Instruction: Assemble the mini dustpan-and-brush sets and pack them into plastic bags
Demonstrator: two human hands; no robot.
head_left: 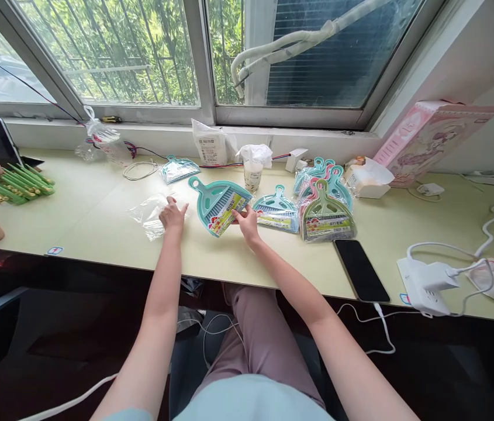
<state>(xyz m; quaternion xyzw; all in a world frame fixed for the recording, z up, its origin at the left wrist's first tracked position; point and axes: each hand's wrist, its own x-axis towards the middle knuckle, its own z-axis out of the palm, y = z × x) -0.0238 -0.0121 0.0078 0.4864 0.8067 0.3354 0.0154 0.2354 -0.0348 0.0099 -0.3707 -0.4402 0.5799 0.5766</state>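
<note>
The label (230, 213) on your teal dustpan (206, 199) and the print on the pink box (437, 140): too small to read.

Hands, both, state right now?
Left hand: open, palm down, at the edge of the clear plastic bag, not gripping it.
Right hand: on the edge of the teal dustpan set; can't tell if gripping.

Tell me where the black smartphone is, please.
In the head view, the smartphone lies at the front edge of the desk, right of the bagged dustpan, left of the white power strip.
</note>
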